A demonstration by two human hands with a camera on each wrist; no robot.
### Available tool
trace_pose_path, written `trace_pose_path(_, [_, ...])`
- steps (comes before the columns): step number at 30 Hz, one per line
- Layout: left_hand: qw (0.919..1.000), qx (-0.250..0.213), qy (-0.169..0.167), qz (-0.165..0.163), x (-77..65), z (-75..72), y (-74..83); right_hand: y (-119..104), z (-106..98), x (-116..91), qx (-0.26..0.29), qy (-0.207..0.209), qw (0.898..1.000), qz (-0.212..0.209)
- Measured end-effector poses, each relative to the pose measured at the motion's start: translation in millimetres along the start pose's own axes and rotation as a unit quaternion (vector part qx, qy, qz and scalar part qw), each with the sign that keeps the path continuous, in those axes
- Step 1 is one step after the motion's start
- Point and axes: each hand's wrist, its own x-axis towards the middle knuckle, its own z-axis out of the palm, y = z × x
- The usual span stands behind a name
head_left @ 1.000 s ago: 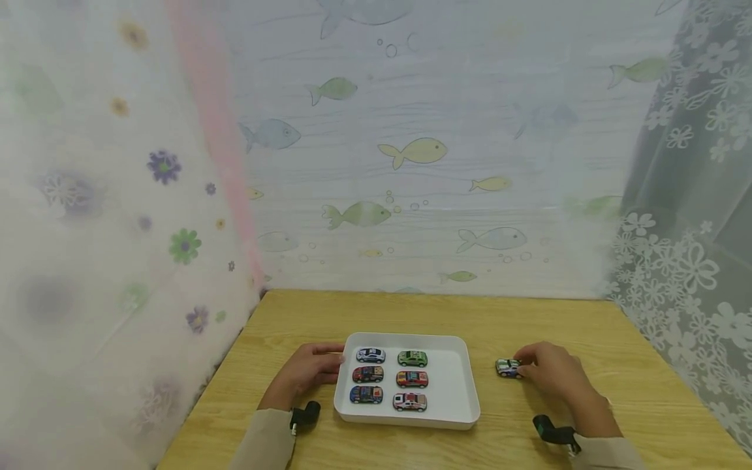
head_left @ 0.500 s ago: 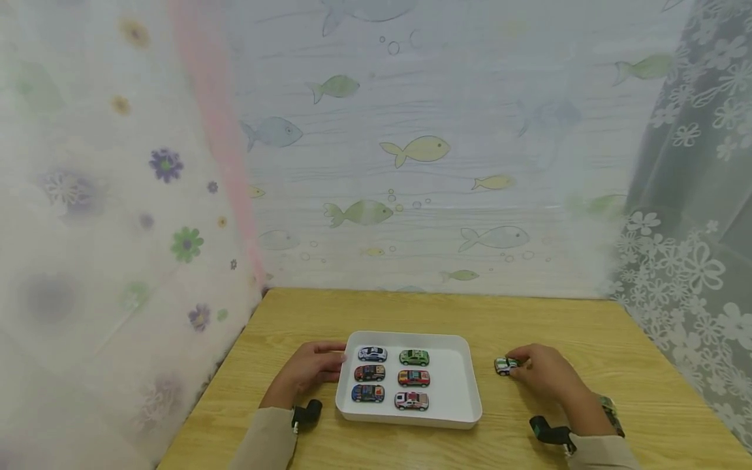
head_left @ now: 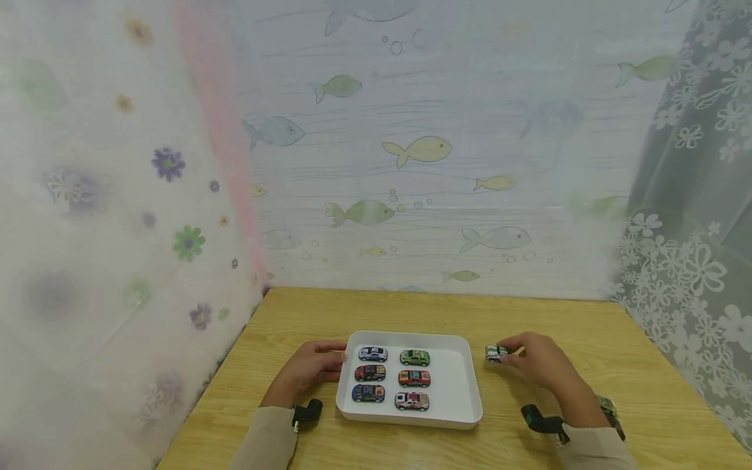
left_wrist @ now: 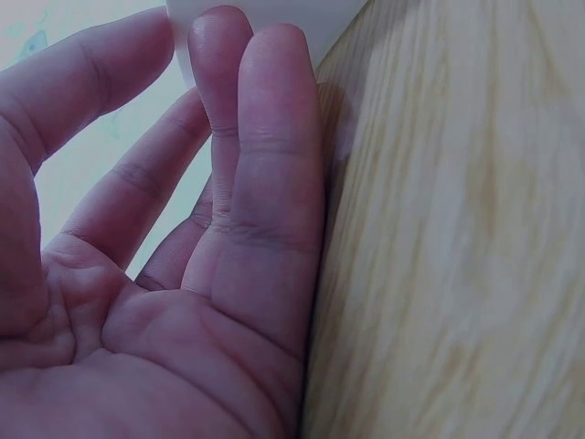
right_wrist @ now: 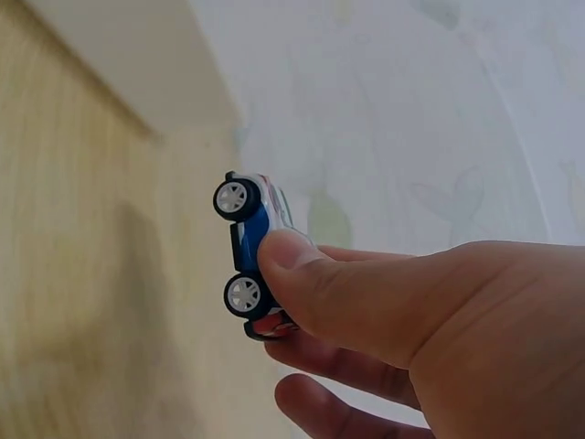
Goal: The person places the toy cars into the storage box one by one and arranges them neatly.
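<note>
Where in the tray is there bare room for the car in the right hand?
The white tray is bare along its right third, between the right column of cars and the right wall. The left two thirds are crowded with six cars. The right hand pinches the toy car just outside that wall.

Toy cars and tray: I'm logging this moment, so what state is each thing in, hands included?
Toy car: off the table, pinched between thumb and fingers.
Right hand: grips the toy car, right of the tray.
Left hand: fingers straight, resting against the tray's left wall.
White tray: flat on the table, right column bare.
Six cars in tray: upright, in two columns of three.
</note>
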Motion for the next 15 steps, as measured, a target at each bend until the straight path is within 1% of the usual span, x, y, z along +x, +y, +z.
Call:
trace_pose_path(4, [1.0, 0.0, -0.002, 0.001, 0.6, -0.3, -0.4, -14.2, -1.4, 2.5, -0.005, 0.014, 1.0, -0.01])
trace_pose_path(8, [1.0, 0.001, -0.003, 0.0, -0.3, 0.1, 0.1, -27.4, 2.0, 5.8, -0.016, 0.024, 0.999, -0.024])
trace_pose_path(15, [1.0, 0.004, 0.001, -0.002, -2.5, 1.3, 3.2, -46.1, 8.3, 14.3, -0.009, 0.031, 0.999, -0.031])
